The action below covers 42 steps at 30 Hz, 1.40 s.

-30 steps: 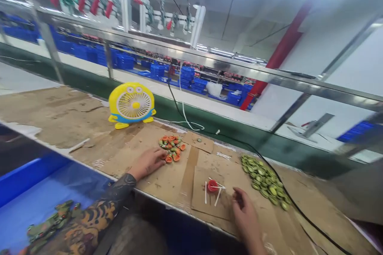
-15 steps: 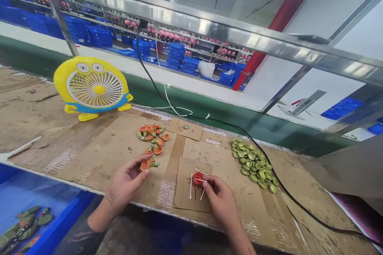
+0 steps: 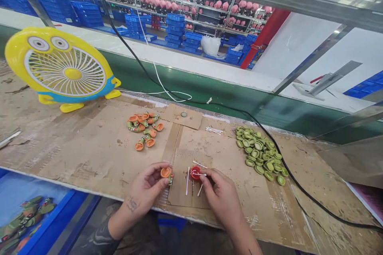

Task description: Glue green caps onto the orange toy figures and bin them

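Observation:
My left hand pinches an orange and green figure piece, its orange hollow side facing up. Between the fingertips of my right hand is a cotton swab, its far end in a small red cap. The cap stands on a cardboard sheet with other swabs around it, one on its left. Behind my left hand lies a group of orange and green pieces. A heap of green oval pieces lies at the right.
A yellow fan stands at the back left. White swabs and a round cap lie at the back middle. A black cable crosses the right side. At the lower left is a blue bin holding green pieces.
My left hand has carried the orange and green piece away from the group, rightward toward the red cap. My right hand still holds the swab at the cap. The view has shifted.

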Each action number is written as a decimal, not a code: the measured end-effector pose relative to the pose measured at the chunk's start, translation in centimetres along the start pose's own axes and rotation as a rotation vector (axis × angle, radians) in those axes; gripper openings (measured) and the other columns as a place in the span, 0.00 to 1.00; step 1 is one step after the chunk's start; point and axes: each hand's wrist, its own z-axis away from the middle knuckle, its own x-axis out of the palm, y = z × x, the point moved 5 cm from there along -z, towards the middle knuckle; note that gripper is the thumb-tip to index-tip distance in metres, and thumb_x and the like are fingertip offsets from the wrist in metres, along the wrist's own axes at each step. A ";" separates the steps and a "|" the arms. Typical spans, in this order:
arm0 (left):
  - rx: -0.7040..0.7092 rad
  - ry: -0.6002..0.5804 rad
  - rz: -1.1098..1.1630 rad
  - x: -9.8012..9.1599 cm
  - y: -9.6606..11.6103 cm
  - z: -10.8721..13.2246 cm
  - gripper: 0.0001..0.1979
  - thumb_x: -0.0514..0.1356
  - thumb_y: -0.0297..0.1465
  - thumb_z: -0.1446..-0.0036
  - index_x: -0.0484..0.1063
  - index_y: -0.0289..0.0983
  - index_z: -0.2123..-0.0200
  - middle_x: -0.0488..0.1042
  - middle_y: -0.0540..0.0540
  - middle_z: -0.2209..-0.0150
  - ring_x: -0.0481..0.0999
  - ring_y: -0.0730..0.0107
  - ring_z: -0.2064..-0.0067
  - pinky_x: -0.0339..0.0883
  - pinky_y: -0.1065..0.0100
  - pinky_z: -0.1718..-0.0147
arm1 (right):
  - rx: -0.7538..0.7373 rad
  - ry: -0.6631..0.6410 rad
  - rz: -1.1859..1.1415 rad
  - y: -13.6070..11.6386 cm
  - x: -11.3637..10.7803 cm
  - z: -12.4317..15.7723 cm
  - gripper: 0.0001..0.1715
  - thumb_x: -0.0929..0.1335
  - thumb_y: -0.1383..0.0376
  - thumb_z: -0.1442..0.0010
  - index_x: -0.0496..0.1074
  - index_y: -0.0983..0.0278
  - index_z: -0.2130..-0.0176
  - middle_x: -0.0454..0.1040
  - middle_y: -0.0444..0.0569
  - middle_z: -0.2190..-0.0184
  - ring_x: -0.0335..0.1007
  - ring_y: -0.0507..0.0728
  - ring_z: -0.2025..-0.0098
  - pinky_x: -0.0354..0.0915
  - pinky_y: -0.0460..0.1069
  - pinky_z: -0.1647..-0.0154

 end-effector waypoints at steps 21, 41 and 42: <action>0.300 -0.174 -0.133 1.7 1.3 0.1 0.04 0.66 0.26 0.40 0.78 0.37 0.61 0.80 0.40 0.57 0.81 0.63 0.54 0.75 0.66 0.54 | -0.077 0.272 0.021 -1.7 -2.1 1.3 0.07 0.67 0.64 0.30 0.77 0.59 0.58 0.80 0.46 0.62 0.77 0.54 0.61 0.71 0.47 0.58; 0.362 -0.213 -0.207 2.0 2.2 0.3 0.05 0.65 0.24 0.41 0.78 0.38 0.61 0.81 0.43 0.59 0.80 0.64 0.54 0.74 0.65 0.53 | 0.122 0.126 -0.306 -4.0 2.3 1.7 0.11 0.68 0.58 0.30 0.77 0.60 0.61 0.76 0.43 0.69 0.73 0.51 0.66 0.68 0.43 0.63; 0.363 -0.216 -0.207 2.0 2.3 0.3 0.05 0.65 0.24 0.41 0.78 0.38 0.61 0.81 0.43 0.59 0.80 0.64 0.54 0.74 0.65 0.54 | 0.118 0.130 -0.299 -4.0 2.2 1.6 0.11 0.68 0.58 0.30 0.77 0.60 0.61 0.76 0.42 0.69 0.72 0.51 0.67 0.67 0.44 0.63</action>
